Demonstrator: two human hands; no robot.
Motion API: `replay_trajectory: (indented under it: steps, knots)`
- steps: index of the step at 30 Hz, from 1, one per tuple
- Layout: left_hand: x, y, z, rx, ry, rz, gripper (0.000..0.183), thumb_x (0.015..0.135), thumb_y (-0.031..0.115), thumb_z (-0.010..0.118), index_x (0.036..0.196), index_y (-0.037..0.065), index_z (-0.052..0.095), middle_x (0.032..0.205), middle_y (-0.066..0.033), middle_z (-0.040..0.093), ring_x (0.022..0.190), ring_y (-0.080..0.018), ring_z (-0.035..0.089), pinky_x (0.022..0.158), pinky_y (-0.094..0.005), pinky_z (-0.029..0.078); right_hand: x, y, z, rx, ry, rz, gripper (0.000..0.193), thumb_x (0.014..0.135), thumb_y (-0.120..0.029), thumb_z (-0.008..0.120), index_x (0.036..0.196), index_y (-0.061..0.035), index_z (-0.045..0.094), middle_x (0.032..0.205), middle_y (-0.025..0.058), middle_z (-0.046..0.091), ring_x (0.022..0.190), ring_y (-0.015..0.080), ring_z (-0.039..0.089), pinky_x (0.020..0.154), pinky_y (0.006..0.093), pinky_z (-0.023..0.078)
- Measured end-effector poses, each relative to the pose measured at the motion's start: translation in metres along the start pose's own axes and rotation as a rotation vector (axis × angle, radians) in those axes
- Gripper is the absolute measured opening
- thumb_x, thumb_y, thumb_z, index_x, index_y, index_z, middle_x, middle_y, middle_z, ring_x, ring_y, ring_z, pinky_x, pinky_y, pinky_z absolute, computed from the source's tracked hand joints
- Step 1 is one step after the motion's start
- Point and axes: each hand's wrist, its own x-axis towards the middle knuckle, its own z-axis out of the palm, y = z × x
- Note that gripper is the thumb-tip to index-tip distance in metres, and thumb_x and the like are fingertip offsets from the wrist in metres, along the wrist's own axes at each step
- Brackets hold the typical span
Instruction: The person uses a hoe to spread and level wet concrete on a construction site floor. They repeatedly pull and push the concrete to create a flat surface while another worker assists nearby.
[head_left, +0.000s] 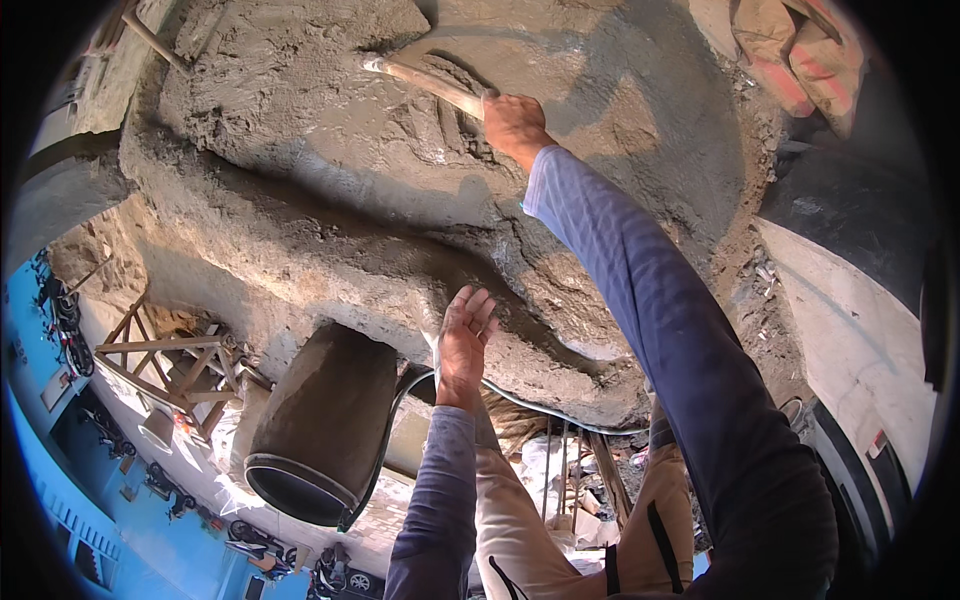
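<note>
A wooden handle (430,83) is gripped in my right hand (515,128), its pale far end resting at the wet grey mortar (330,110). I cannot make out the tool's head there. My left hand (463,345) is lower down, by the near rim of the mortar bed, palm partly turned up and fingers stretched out with nothing in them. Just beside its wrist a whitish strip (430,325) shows against the rim. A dark furrow (400,245) runs across the mortar above my left hand.
A dark cylindrical bucket (325,415) is left of my left forearm, with a thin hose (385,440) beside it. A wooden trestle (175,360) stands further left. Crumpled brown-and-red sacks (800,55) lie at the far right. Motorcycles (255,540) show at the lower left.
</note>
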Motion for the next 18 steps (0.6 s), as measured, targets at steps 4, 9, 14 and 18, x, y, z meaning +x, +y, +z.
replay_trajectory:
  steps: [4, 9, 14, 18]
  knots:
    - [-0.014, -0.015, -0.047, -0.001, 0.129, -0.042, 0.058, 0.107, 0.041, 0.050, 0.152, 0.005, 0.043, 0.142, -0.0109, 0.061, 0.126, -0.0217, 0.060, 0.103, -0.0390, 0.047, -0.054, 0.000, 0.044, 0.018, -0.202, 0.072, 0.027, 0.096, -0.012, 0.058, 0.119, 0.0020, 0.061, 0.098, 0.0195, 0.077, 0.097, 0.0325, 0.076, 0.081, 0.0414, 0.062]
    - [0.029, -0.063, 0.014, 0.198, -0.049, -0.127, 0.057, 0.108, 0.042, 0.049, 0.152, 0.006, 0.045, 0.142, -0.0110, 0.061, 0.126, -0.0233, 0.061, 0.103, -0.0411, 0.047, -0.189, 0.079, 0.047, 0.053, -0.239, 0.049, 0.014, 0.092, -0.006, 0.059, 0.104, 0.0022, 0.059, 0.088, 0.0265, 0.074, 0.086, 0.0368, 0.077, 0.071, 0.0439, 0.062]
    - [0.086, -0.132, 0.115, 0.251, -0.084, -0.213, 0.066, 0.106, 0.056, 0.046, 0.147, 0.004, 0.049, 0.133, -0.0114, 0.066, 0.119, -0.0254, 0.063, 0.102, -0.0440, 0.047, -0.297, 0.133, 0.034, 0.113, -0.182, 0.053, 0.014, 0.091, -0.009, 0.063, 0.099, 0.0001, 0.058, 0.077, 0.0199, 0.073, 0.075, 0.0336, 0.076, 0.062, 0.0418, 0.061]
    - [0.112, -0.205, 0.165, -0.207, -0.043, -0.182, 0.064, 0.102, 0.064, 0.048, 0.125, 0.005, 0.056, 0.109, -0.0123, 0.068, 0.099, -0.0294, 0.064, 0.094, -0.0477, 0.050, -0.399, 0.183, 0.017, 0.202, -0.234, 0.136, 0.019, 0.088, -0.006, 0.063, 0.103, -0.0006, 0.054, 0.075, 0.0197, 0.069, 0.070, 0.0367, 0.072, 0.060, 0.0466, 0.057]
